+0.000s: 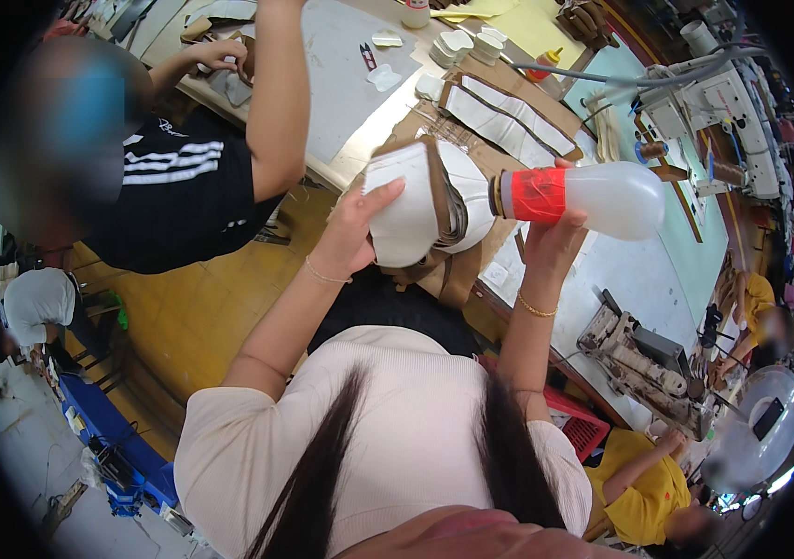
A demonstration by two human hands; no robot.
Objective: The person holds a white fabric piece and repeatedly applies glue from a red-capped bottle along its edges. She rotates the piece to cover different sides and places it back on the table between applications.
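While the left hand [357, 224] pinches white, brown-edged panels [403, 219] at the near edge of the counter [602, 270], thumb on top, the right hand [551, 244] grips a red-banded translucent bottle [593, 198] sideways, neck toward them; contact is unclear. Dispensing onto the panels seems underway; the next move likely calls for steady aim.

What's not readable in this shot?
All in the head view:
- Left grip: most fingers, hidden behind the white pieces.
- Right grip: part of the fingers, hidden behind the bottle.
- Co-worker's raised arm: its hand, cut off by the top edge.
- White container: top, cut off by the same edge.
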